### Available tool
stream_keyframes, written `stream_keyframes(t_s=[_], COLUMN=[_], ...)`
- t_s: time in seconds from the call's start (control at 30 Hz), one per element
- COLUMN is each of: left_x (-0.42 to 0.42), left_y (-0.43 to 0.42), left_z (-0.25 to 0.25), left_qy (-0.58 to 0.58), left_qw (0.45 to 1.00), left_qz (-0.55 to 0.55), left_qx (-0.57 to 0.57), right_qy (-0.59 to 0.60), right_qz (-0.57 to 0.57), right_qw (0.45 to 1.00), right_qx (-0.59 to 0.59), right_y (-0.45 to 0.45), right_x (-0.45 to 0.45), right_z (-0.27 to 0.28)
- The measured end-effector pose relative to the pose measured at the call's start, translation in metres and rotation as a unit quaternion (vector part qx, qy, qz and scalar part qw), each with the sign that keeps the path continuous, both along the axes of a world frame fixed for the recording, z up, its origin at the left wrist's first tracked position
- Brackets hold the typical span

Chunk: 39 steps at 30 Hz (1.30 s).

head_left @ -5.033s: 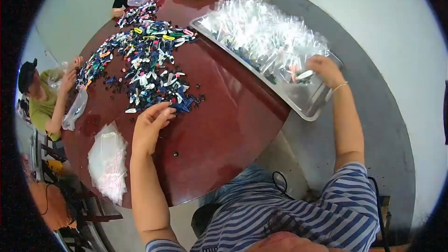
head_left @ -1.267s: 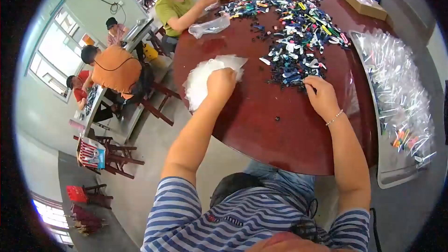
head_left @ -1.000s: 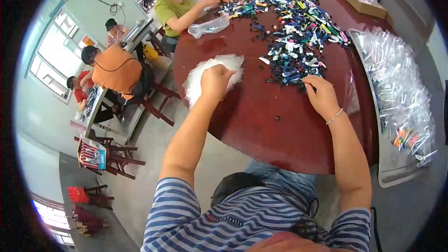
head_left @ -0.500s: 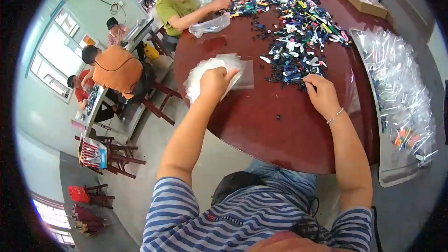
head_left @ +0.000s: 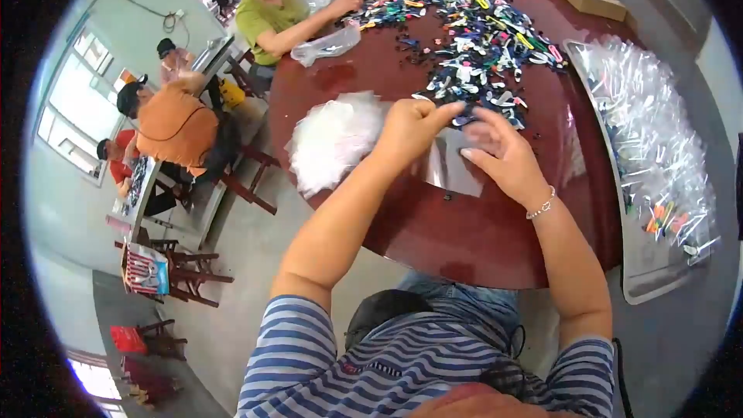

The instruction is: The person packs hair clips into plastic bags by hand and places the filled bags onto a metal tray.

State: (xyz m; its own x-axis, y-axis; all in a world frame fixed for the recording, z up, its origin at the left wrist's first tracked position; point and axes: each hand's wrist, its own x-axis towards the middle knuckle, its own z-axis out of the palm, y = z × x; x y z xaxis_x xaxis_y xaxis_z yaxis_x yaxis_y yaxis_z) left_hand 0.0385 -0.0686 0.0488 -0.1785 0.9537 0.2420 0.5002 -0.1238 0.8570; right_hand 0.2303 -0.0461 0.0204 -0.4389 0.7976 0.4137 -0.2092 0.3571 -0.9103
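Observation:
A clear plastic bag point(head_left: 462, 166) hangs from my left hand point(head_left: 412, 130), whose thumb and fingers are pinched on its upper part. Close to its right side is my right hand point(head_left: 503, 153), fingers apart and a little blurred; whether it touches the bag is unclear. Behind both hands, a heap of small hair clips point(head_left: 484, 54) in black, white, blue and other colours spreads over the dark red table point(head_left: 433, 232). To the left of my left hand lies a fanned stack of clear bags point(head_left: 333, 139).
A metal tray point(head_left: 654, 282) of filled clear bags point(head_left: 650, 131) stands at the right. A cardboard box point(head_left: 584, 0) is at the back right. A co-worker in green point(head_left: 267, 19) sits at the table's far left; another person's hands show at the far edge. Stools point(head_left: 190, 271) stand at left.
My left hand has moved right from the stack with a bag. My right hand has left the clips' near edge, and its fingers have spread beside the bag. The view has shifted slightly.

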Motion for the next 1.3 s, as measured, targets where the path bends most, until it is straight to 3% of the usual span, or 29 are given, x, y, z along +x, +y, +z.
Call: stream_keyframes(t_s=[0.07, 0.1, 0.17, 0.2, 0.23, 0.3, 0.37, 0.43, 0.57, 0.63, 0.67, 0.7, 0.77, 0.83, 0.97, 1.03, 1.1, 1.17, 1.3], left_x=[0.007, 0.013, 0.025, 0.019, 0.022, 0.032, 0.037, 0.042, 0.033, 0.030, 0.028, 0.027, 0.027, 0.027, 0.031, 0.033, 0.032, 0.034, 0.035], left_y=[0.012, 0.016, 0.022, 0.027, 0.032, 0.036, 0.030, 0.030, 0.030, 0.028, 0.024, 0.022, 0.019, 0.017, 0.011, 0.009, 0.010, 0.008, 0.007], left_z=[-0.008, -0.006, -0.002, -0.002, -0.006, -0.012, -0.020, -0.036, -0.037, -0.038, -0.036, -0.034, -0.030, -0.030, -0.026, -0.025, -0.028, -0.027, -0.026], left_qy=[0.016, 0.017, -0.220, -0.325, -0.324, -0.488, -0.483, -0.395, -0.327, -0.350, -0.324, -0.297, -0.268, -0.240, -0.196, -0.176, -0.063, -0.043, -0.008], left_qw=[0.999, 0.999, 0.975, 0.945, 0.945, 0.870, 0.868, 0.911, 0.940, 0.932, 0.942, 0.952, 0.960, 0.967, 0.975, 0.978, 0.991, 0.991, 0.989], left_qz=[-0.023, -0.028, 0.027, -0.016, -0.020, -0.028, -0.061, -0.079, -0.079, -0.079, -0.070, -0.061, -0.066, -0.071, -0.096, -0.102, -0.115, -0.121, -0.128], left_qx=[0.023, 0.022, 0.009, -0.025, -0.029, -0.068, -0.101, -0.091, -0.059, -0.050, -0.052, -0.054, -0.049, -0.040, -0.041, -0.037, 0.013, 0.037, 0.068], right_qy=[-0.083, -0.082, -0.069, -0.010, -0.009, 0.070, 0.080, 0.044, -0.026, -0.062, -0.112, -0.159, -0.178, -0.153, -0.156, -0.246, -0.255, -0.318, -0.314], right_qz=[0.098, 0.092, 0.043, 0.017, 0.012, -0.047, -0.053, -0.054, -0.050, -0.092, -0.187, -0.273, -0.291, -0.301, -0.246, -0.268, -0.277, -0.301, -0.275], right_qw=[0.982, 0.982, 0.985, 0.987, 0.986, 0.969, 0.969, 0.981, 0.989, 0.986, 0.975, 0.928, 0.907, 0.856, 0.859, 0.815, 0.814, 0.786, 0.799], right_qx=[-0.140, -0.142, -0.155, -0.162, -0.165, -0.231, -0.227, -0.183, -0.140, -0.127, 0.036, 0.197, 0.246, 0.391, 0.422, 0.451, 0.443, 0.436, 0.433], right_y=[0.013, 0.019, 0.029, 0.031, 0.033, 0.036, 0.037, 0.036, 0.034, 0.031, 0.031, 0.029, 0.023, 0.021, 0.014, 0.010, 0.006, 0.003, 0.006], right_x=[0.012, 0.016, 0.022, 0.023, 0.024, 0.027, 0.027, 0.026, 0.018, 0.017, 0.016, 0.016, 0.020, 0.021, 0.023, 0.022, 0.020, 0.020, 0.023], right_z=[-0.002, -0.005, -0.011, -0.012, -0.011, -0.007, -0.008, -0.013, -0.020, -0.019, -0.017, -0.013, 0.001, 0.011, 0.012, 0.015, 0.018, 0.024, 0.020])
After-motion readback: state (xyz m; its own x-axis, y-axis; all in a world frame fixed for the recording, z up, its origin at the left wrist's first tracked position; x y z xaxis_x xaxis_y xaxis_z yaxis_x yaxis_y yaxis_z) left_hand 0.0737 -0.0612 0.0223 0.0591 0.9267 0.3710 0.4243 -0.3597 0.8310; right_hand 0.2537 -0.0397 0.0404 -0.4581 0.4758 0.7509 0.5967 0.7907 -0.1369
